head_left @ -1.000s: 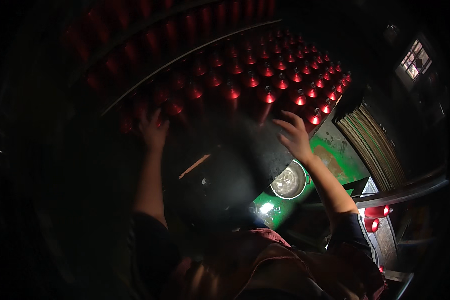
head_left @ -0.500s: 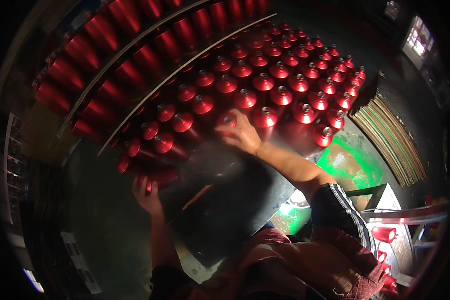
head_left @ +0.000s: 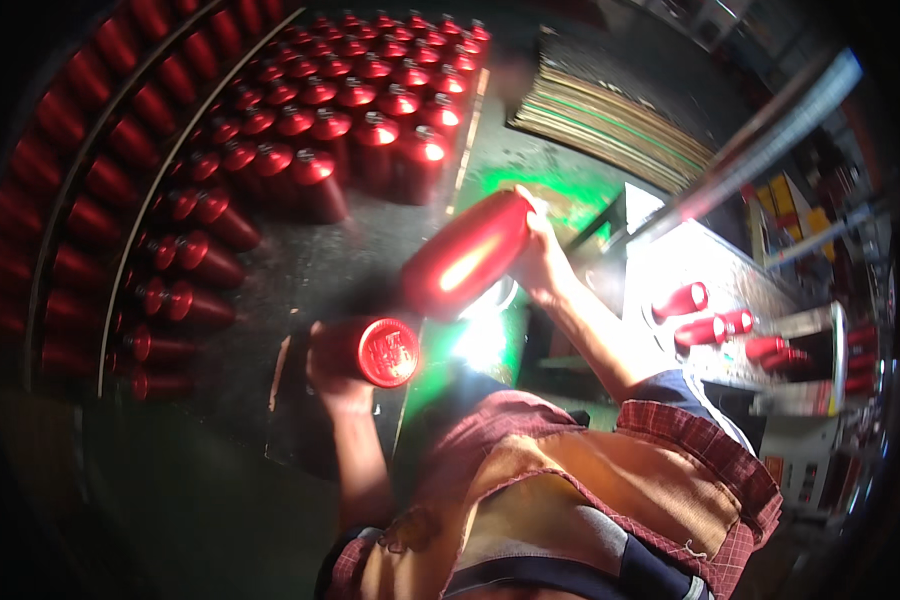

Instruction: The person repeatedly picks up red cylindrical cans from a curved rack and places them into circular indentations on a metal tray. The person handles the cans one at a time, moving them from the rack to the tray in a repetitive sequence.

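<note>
In my left hand is a red metal bottle, its round stamped base tipped up toward me. The fingers wrap around its far end and are partly hidden. My right hand grips a second red metal bottle by its upper right end, and this one slants down to the left. The two bottles are close together over the near edge of the dark table; I cannot tell whether they touch. Beyond them, rows of upright red bottles with sloped shoulders and narrow silvery necks stand packed together.
More red bottles are stacked behind pale strips at the left. A stack of flat sheets lies at the far right. On a bright bench at the right, several red bottles lie beside a metal frame.
My view has swung to the right. Both hands have come back from the rows toward my body, each now lifting a red bottle clear of the table.
</note>
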`<state>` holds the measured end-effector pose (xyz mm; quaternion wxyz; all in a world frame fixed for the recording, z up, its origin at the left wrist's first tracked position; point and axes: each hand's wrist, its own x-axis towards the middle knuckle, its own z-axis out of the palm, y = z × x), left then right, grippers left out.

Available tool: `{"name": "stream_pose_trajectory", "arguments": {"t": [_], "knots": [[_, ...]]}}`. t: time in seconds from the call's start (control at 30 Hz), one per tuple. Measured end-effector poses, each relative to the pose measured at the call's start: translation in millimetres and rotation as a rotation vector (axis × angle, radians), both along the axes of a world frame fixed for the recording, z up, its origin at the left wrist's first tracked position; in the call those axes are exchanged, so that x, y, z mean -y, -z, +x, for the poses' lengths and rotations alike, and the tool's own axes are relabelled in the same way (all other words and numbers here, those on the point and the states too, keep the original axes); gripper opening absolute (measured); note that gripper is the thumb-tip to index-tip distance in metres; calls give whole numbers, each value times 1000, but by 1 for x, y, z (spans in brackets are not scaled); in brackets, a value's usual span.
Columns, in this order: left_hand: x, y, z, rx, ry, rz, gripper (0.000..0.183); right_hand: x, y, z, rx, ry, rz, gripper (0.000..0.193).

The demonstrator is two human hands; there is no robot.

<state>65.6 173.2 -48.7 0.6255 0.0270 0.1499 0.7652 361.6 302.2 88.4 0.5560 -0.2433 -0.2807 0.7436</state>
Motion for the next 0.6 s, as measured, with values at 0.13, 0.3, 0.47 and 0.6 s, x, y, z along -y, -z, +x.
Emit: {"name": "stream_pose_trajectory", "arguments": {"t": [0.13,0.3,0.47,0.6], "knots": [[-83,28,107,-384,235,75,49,-23,17,71,-425,-144,-392,38],[-179,43,209,558,709,-123,54,-96,67,127,-637,-205,-388,28],[-270,54,280,666,771,-102,52,-164,99,182,-685,-282,-265,57],[-297,67,311,549,696,-154,55,-186,102,215,-644,-291,-407,60]]}}
